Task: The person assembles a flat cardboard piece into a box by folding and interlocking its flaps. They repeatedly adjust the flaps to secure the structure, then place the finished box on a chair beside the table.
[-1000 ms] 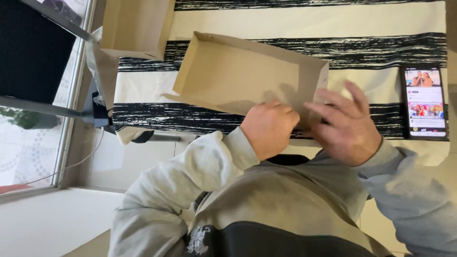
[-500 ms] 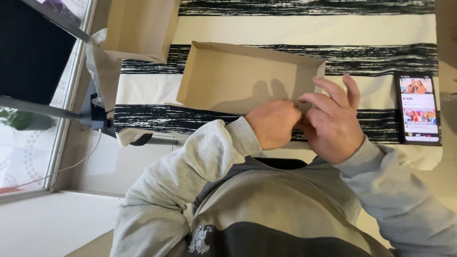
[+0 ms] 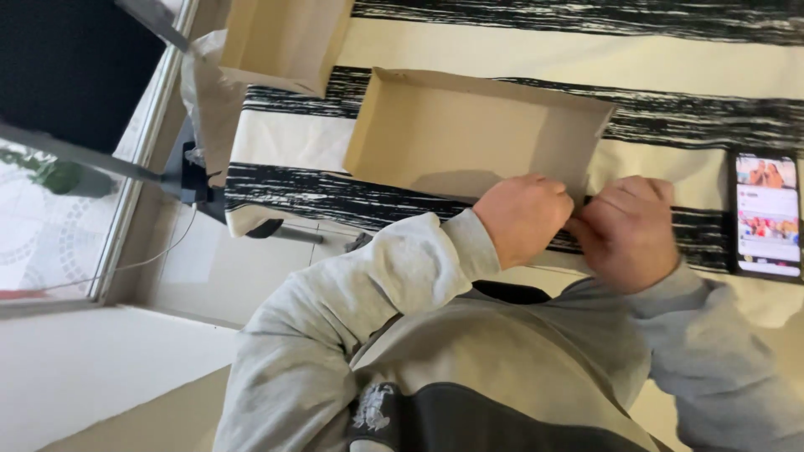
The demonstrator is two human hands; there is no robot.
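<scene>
Both hands meet at the near right corner of a shallow tray (image 3: 469, 134) of plain brown cardboard. The left hand (image 3: 526, 216) is curled into a fist on its edge; the right hand (image 3: 630, 230) pinches the same wall. The tray lies on a black-and-cream striped woven cloth (image 3: 536, 50), a phone (image 3: 767, 214) with a lit screen to its right.

Open tan box (image 3: 469, 134) centre; lit phone (image 3: 767, 214) right (colourful screen)
</scene>
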